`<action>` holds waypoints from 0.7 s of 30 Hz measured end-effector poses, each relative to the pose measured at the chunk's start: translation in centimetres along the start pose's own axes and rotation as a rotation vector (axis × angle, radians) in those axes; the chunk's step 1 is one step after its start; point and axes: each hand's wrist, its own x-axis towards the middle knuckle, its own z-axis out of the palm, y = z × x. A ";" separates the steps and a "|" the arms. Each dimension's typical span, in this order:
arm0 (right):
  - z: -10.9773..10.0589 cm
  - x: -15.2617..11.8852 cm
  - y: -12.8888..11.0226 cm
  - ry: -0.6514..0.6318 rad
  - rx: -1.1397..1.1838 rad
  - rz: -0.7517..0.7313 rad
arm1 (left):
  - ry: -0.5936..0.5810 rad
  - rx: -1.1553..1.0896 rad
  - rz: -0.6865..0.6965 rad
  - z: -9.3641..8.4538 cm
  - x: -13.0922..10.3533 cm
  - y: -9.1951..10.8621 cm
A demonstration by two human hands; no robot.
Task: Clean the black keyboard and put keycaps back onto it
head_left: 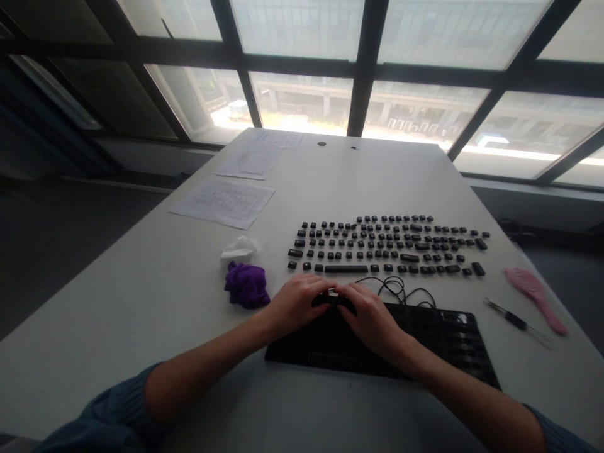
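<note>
While my left hand [297,303] and right hand [372,314] meet at the far edge of the black keyboard [309,343], I judge the step to be close work on small parts, with a steady, light touch called for next; I cannot tell whether their curled fingers grip anything. Right of the keyboard lie a slim metal-ended tool [514,321] and a pink oval-headed brush [531,286]; left, crumpled purple cloth [245,286]. Beyond it, blocky dark keycaps [409,258] sit in rows on the white bench [117,314], then flat paper sheets [224,201].
</note>
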 end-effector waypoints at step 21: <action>0.4 -0.2 0.2 0.008 -0.035 -0.003 | 0.006 -0.033 -0.018 -0.2 -0.1 -0.4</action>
